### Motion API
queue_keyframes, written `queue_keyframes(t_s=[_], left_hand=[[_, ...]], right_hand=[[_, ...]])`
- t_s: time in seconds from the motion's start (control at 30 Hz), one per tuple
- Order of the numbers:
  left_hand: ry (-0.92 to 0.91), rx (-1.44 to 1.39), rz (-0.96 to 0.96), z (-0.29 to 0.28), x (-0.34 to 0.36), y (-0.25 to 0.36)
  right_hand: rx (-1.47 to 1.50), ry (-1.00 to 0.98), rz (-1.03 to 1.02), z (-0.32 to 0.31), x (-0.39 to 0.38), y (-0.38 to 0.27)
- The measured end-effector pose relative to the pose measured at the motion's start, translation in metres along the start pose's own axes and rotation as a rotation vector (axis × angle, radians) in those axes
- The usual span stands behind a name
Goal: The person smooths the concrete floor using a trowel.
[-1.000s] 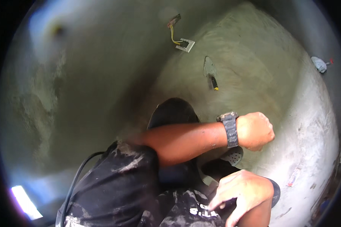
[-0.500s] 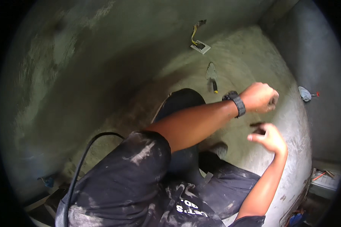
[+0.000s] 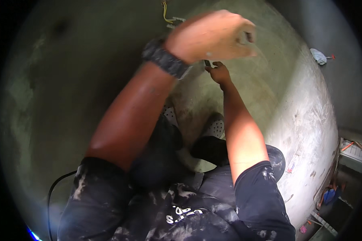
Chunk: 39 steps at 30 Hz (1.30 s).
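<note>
**A:** ok biggest thing first: the fresh cement floor [image 3: 293, 120] fills nearly everything and spreads out under and beyond both hands. Greenish-grey, smooth, paler toward the right edge.

**B:** yep, and the person is crouched over it. Dark cement-spattered shirt [image 3: 181, 217] at the bottom, well below the hands. Two perforated white clogs [image 3: 215, 126] sit on the floor between the forearms, beneath the hands.

**A:** left hand [image 3: 213, 37] is raised close to the camera, so it looks huge. Knuckles up, fingers curled in a loose fist. Whether that grip has anything in it, I can't tell, the fingers hide the palm. Dark chunky wristwatch [image 3: 165, 60] right behind it on the wrist.

**B:** right hand [image 3: 218, 73] is just below and behind the left one, much smaller in frame. Fingertips pinched around a small dark object [image 3: 207, 63] that pokes out just to its left. Too blurry to say what it is, but the grip is closed on it.

**A:** smaller stuff: yellow wires [image 3: 165, 14] above and left of the left hand, at the top edge.

**B:** crumpled whitish rag [image 3: 318, 56] far right of both hands, with a little red bit beside it. And a black cable [image 3: 54, 188] way down left, looping past the left shoulder.
</note>
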<state>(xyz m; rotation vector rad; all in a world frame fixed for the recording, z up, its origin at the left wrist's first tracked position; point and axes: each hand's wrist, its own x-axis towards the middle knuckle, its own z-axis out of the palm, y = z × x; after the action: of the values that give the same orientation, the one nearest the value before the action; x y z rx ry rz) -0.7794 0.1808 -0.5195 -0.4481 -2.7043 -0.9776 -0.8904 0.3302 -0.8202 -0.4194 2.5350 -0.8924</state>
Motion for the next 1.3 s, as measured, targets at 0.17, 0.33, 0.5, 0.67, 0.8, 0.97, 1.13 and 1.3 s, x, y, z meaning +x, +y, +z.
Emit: queue_keyframes(t_s=[0.17, 0.33, 0.5, 0.67, 0.8, 0.97, 1.13, 1.3], left_hand=[[-0.079, 0.139, -0.124, -0.012, -0.02, -0.038], [-0.125, 0.101, -0.23, -0.029, -0.015, -0.053], [-0.14, 0.091, -0.342, -0.028, -0.03, -0.056], [-0.093, 0.046, -0.253, -0.03, -0.046, -0.057], [-0.183, 0.063, -0.334, -0.033, -0.045, -0.058], [-0.119, 0.102, -0.284, -0.043, -0.044, -0.088], [-0.132, 0.174, -0.287, -0.053, -0.051, -0.158], [-0.31, 0.139, -0.361, -0.088, -0.03, -0.208]], right_hand=[[-0.063, 0.023, 0.194, 0.034, 0.033, 0.015], [-0.18, -0.138, 0.053, 0.074, 0.099, 0.047], [-0.082, -0.275, 0.112, 0.087, 0.108, 0.055], [-0.055, -0.368, 0.32, -0.067, 0.067, 0.04], [-0.385, -0.24, 0.411, -0.255, 0.009, 0.065], [-0.179, 0.072, 0.562, -0.339, -0.152, 0.153], [0.196, 0.277, 0.77, -0.215, -0.363, 0.274], [0.514, 0.623, 1.339, -0.048, -0.58, 0.341]])
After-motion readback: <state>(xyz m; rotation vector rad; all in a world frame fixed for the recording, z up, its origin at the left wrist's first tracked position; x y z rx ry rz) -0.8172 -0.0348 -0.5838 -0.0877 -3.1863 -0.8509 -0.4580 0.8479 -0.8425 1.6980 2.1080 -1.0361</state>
